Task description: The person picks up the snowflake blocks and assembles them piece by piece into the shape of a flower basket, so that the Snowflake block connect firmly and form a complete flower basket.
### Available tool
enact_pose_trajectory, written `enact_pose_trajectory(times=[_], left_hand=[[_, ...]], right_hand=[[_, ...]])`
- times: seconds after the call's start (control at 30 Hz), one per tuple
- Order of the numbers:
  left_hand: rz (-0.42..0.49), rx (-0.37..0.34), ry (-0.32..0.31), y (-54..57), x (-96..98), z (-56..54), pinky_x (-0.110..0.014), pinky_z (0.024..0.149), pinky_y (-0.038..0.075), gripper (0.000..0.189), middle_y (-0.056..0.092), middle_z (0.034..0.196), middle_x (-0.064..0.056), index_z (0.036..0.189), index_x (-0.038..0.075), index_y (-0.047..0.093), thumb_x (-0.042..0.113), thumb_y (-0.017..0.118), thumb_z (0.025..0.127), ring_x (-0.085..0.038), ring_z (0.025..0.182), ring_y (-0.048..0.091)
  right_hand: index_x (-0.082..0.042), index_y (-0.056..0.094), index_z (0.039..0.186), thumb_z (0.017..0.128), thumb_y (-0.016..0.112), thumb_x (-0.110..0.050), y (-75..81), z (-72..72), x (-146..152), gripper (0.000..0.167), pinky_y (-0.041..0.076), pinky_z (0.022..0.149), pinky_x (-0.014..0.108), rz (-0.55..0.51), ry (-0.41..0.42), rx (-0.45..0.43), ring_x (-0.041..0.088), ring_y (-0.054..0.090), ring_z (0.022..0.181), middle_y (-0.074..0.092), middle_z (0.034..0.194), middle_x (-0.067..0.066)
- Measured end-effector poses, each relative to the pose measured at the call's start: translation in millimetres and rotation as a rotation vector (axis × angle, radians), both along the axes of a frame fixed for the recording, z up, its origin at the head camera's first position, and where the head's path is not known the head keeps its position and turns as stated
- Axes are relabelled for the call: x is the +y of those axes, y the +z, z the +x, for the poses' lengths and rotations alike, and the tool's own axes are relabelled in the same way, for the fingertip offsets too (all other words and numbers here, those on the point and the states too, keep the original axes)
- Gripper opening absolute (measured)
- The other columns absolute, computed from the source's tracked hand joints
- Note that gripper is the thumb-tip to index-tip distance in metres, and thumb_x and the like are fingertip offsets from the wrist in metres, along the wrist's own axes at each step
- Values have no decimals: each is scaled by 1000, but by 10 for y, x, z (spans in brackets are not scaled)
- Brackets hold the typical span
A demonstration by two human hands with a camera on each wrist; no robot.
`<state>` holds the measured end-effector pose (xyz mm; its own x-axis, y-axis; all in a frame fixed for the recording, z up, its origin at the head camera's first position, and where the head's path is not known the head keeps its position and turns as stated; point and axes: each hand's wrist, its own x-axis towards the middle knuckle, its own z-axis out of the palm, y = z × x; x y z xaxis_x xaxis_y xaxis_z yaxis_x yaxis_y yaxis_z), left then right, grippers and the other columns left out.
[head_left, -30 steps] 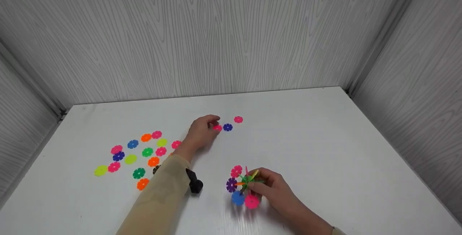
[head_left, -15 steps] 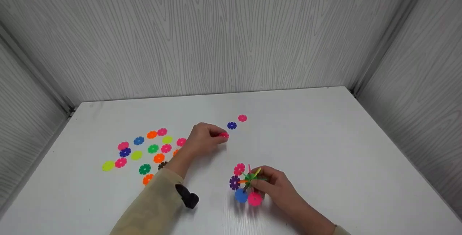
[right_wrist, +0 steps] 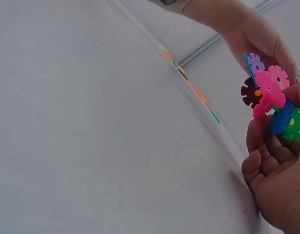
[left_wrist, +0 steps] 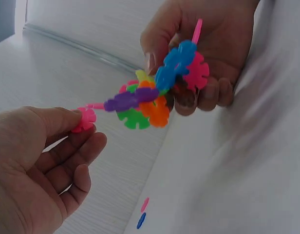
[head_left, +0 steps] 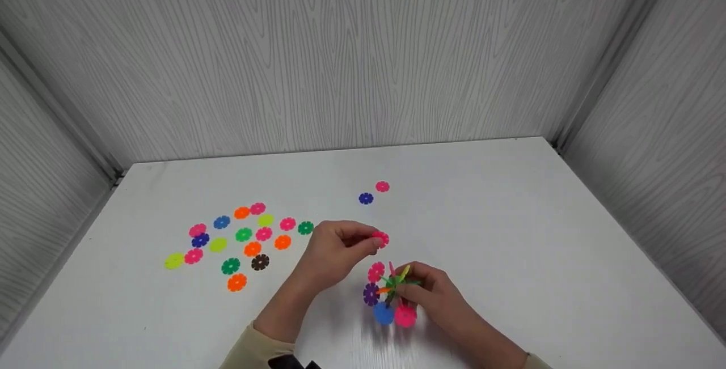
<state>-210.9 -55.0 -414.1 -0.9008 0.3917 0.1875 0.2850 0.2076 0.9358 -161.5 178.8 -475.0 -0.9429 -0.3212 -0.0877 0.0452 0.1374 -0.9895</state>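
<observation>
My left hand (head_left: 339, 253) pinches a pink notched plastic disc (head_left: 382, 238) between thumb and forefinger, just beyond the cluster in the other hand. In the left wrist view that pink disc (left_wrist: 85, 120) shows at the thumb tip, its other fingers loosely bent. My right hand (head_left: 434, 292) grips a cluster of interlocked snowflake discs (head_left: 383, 313) above the table. Blue, purple, orange, green and pink pieces of the cluster (left_wrist: 135, 100) show in the left wrist view. A brown disc (right_wrist: 251, 92) in it shows in the right wrist view. The palm side of the right fingers is partly hidden behind the pieces.
Several loose discs in many colours lie flat on the white table at left, among them a brown disc (head_left: 260, 262) and an orange disc (head_left: 237, 282). Farther back lie a blue disc (head_left: 366, 198) and a pink disc (head_left: 383, 186). Grey wood-grain panels (head_left: 340, 57) enclose the table.
My left hand has picked up the pink disc from beside the blue one and brought it nearer, toward the cluster. The right hand keeps its grip, almost in place.
</observation>
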Motion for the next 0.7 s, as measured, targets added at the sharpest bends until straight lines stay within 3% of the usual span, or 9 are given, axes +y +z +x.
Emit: enact_pose_trajectory(times=[0.13,0.33,0.7], left_hand=[[29,-37,1,-15,49,69,-32,82,62,16,80,100,0,111,14,84,24,77,100,-21,93,75],[-16,-61,-4,-49,79,95,-31,79,61,18,79,101,2,113,15,84,26,77,100,-21,92,71],[-62,0,-66,-57,92,100,-27,71,58,15,78,95,5,110,19,85,27,76,101,-20,83,67]], right_hand=[[-2,68,127,103,67,-21,3,0,0,31,55,84,27,3,3,11,22,62,91,71,101,7],[-2,68,125,104,66,-22,-15,1,-1,29,56,84,26,1,-4,26,21,61,92,71,101,7],[1,68,119,104,65,-18,-30,16,5,25,56,81,26,-52,-5,39,18,63,89,70,100,8]])
